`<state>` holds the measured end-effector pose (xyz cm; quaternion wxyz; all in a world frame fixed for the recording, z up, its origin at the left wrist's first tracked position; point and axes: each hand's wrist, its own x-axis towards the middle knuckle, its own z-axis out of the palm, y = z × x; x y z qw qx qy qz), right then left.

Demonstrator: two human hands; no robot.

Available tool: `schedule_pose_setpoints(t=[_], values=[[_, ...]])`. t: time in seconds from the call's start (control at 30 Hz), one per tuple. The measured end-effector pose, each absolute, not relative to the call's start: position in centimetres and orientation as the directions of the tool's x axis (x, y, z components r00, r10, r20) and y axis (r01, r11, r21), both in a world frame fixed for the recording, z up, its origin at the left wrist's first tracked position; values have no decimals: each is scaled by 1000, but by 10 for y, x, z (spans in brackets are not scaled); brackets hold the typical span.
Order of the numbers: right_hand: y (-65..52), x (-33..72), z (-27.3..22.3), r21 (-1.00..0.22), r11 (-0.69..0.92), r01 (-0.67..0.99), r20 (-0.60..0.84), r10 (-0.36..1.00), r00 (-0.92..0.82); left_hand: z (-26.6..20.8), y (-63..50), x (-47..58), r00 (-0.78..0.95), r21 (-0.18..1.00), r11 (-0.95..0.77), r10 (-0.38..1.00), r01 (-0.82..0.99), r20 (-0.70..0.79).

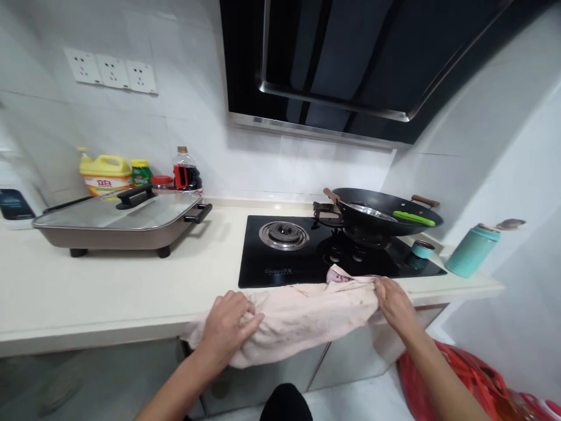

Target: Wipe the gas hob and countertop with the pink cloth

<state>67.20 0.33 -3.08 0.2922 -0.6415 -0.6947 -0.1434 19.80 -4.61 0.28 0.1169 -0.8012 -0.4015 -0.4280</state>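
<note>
A pale pink cloth (307,316) with a few stains lies over the counter's front edge, its lower part hanging down before the cabinet doors. My left hand (230,321) rests on its left end, fingers bent over the fabric. At the other end my right hand (392,301) pinches the cloth's corner. The cloth's upper edge reaches the front rim of the black glass gas stove (258,263). A bunched fold with a purple mark stands up near the right hand.
A black wok (372,204) with a green-handled utensil (414,218) sits on the right burner. Beside it are a small teal cup (423,249) and a teal bottle (473,251). A lidded electric pan (118,234) stands left. The range hood (315,64) hangs above; a red bag (460,374) lies on the floor.
</note>
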Motion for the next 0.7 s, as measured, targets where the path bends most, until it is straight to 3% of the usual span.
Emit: schedule_pose_setpoints(t=[0.17,0.27,0.6,0.7], values=[[-4,675,-20,-66,-145,987,528,834,158,1,-43,231,340,143,-711,491,688,802],[-11,641,-13,-36,-205,978,482,854,196,1,-42,228,334,177,-737,489,652,806],[-28,497,-12,-107,165,981,615,786,-65,4,-68,216,179,294,-775,459,560,870],[-33,469,-13,-110,270,957,644,753,-138,0,-87,224,157,377,-774,514,508,843]])
